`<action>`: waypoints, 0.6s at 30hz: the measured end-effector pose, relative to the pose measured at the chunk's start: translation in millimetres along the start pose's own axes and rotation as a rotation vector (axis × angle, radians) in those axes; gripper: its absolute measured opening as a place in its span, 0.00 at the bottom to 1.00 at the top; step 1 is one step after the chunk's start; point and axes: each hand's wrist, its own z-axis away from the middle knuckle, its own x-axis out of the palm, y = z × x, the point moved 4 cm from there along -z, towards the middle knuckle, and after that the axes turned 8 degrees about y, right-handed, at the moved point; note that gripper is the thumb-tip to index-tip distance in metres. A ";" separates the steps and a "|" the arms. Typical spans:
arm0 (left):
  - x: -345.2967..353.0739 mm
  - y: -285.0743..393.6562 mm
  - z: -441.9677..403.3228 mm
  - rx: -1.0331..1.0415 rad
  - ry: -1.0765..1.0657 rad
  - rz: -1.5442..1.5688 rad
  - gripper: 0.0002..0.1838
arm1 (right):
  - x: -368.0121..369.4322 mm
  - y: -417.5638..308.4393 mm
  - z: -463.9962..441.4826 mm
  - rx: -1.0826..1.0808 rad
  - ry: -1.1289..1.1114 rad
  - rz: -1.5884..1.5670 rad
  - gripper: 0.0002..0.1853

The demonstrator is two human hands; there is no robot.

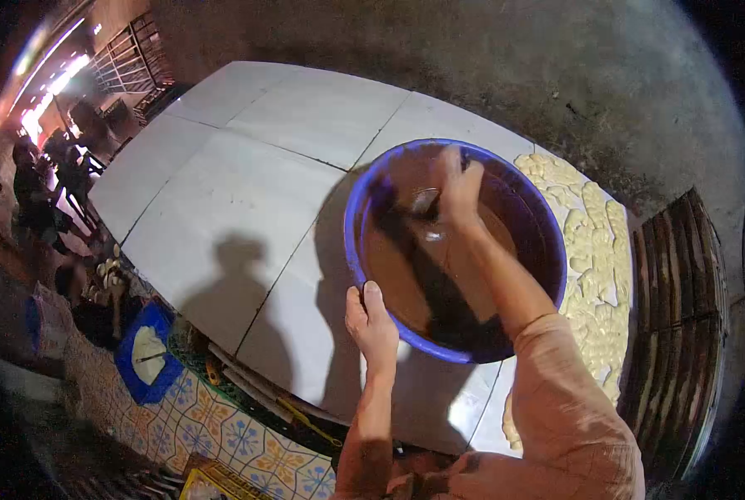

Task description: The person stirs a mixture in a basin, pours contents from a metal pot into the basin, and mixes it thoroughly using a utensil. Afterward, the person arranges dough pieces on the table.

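A large blue basin (359,196) stands on the white tiled table, with brown liquid (489,242) inside it. My left hand (373,327) grips the near left part of its rim, thumb on top. Inside the basin, toward the far side, my right hand (461,190) is held above the liquid, blurred by motion. Its fingers look closed, and a dark shape shows beside them; what it is I cannot make out. Glints of light lie on the liquid just left of that hand. Strips of pale dough (593,250) lie close together to the right of the basin.
White tiles (247,183) cover the table (306,108). Dark stacked trays (677,308) stand beyond its right end. On the left, a blue container (130,367) holds something pale. A yellow crate (214,482) sits on the patterned floor (247,437). People (51,187) are far left.
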 end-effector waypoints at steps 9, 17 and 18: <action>-1.0 -18.4 -5.5 0.073 0.015 -0.009 0.16 | -66.5 23.9 -37.0 0.203 0.131 -0.136 0.27; 2.4 -8.8 -3.1 0.006 0.000 0.052 0.15 | -1.2 -55.9 43.0 0.192 -0.168 -0.255 0.23; 0.6 -7.3 -2.5 -0.001 -0.012 0.081 0.15 | -6.4 -50.4 45.1 0.464 0.005 -0.314 0.24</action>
